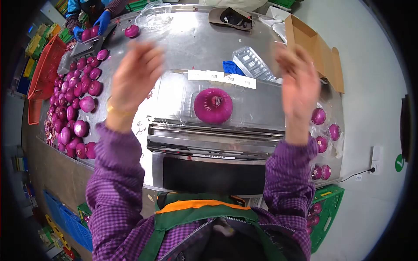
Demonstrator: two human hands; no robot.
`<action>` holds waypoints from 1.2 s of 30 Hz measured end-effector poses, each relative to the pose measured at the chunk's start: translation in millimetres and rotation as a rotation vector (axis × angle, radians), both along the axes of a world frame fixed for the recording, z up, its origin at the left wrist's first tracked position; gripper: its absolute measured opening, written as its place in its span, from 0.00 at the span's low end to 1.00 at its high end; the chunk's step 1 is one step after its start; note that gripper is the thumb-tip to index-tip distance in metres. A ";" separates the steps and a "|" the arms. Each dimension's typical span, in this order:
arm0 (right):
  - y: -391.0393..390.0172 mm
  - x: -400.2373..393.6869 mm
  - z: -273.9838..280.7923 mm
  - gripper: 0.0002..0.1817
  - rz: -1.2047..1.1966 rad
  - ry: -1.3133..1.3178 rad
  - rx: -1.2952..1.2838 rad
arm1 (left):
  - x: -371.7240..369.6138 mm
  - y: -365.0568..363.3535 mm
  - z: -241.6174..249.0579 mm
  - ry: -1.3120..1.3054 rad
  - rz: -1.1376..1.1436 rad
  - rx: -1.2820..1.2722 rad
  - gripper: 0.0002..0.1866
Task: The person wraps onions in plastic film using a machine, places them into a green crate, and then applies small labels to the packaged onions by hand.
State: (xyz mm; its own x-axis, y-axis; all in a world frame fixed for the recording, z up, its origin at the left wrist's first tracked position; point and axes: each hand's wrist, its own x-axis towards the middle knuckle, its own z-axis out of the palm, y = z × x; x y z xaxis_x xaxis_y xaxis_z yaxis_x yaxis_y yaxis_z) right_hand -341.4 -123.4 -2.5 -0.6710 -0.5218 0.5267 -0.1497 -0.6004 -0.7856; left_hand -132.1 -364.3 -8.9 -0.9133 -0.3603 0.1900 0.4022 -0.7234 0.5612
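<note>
My left hand [135, 76] and my right hand [300, 82] are both raised above a steel wrapping machine [209, 143], fingers spread and blurred, holding nothing. Between them a large red onion [213, 105] lies in a clear tray on the machine's flat plate, under clear film. My sleeves are purple checked. A gold band sits on my left wrist.
Many loose red onions [74, 104] are heaped at the left of the steel table [191, 39]. Wrapped onions [324, 130] lie at the right. White labels [222, 77], empty clear trays [252, 63], a cardboard box [313, 48] and another person's blue-gloved hands [98, 24] at a scale are beyond.
</note>
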 end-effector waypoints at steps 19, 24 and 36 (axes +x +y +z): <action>82.2 73.2 -68.4 0.19 0.635 -0.529 1.055 | 75.3 75.1 -69.6 -0.807 -0.465 -0.569 0.25; 136.1 131.2 -99.9 0.19 0.792 -0.738 1.156 | 146.8 136.5 -108.8 -0.856 -0.552 -0.231 0.24; 181.0 190.4 -127.6 0.16 0.614 -0.745 1.227 | 237.2 177.3 -150.2 -1.159 -0.312 -0.629 0.20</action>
State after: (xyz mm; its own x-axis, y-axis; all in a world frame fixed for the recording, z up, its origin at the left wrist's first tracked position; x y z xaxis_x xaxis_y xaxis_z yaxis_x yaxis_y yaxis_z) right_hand -151.0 57.6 -130.1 -0.1078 -0.6496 -0.7526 0.5003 0.6188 -0.6057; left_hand 105.1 -187.0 -159.1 -0.6861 -0.2480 -0.6839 -0.6563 -0.1947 0.7290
